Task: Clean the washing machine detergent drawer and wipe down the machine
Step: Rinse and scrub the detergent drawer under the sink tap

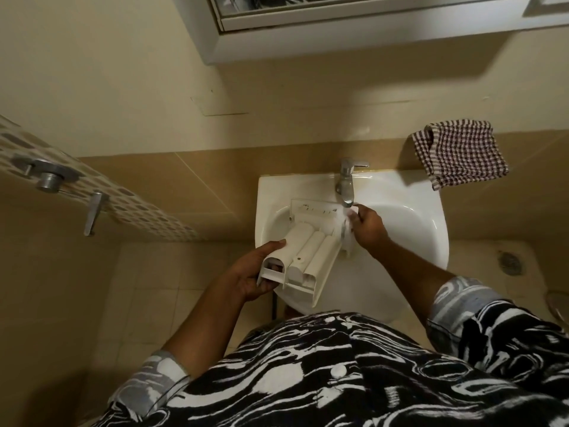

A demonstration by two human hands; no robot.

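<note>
The left hand (255,278) is gripping the near end of the one detergent drawer (311,251), which is lying over the sink (400,217). Its long side is running from that hand away to the one tap (346,180). The right hand (368,226) is pinching what looks like one white cloth (346,231) at the drawer's far end, nearer the tap. One checked towel (462,152) is sitting on the ledge.

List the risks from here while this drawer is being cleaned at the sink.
1. The drawer sticks out past the near rim of the sink, and the left hand grips only one end corner; if wet, it could slip and fall to the floor.
2. The right hand holds a white cloth right under the tap; water may splash off the drawer beyond the sink.
</note>
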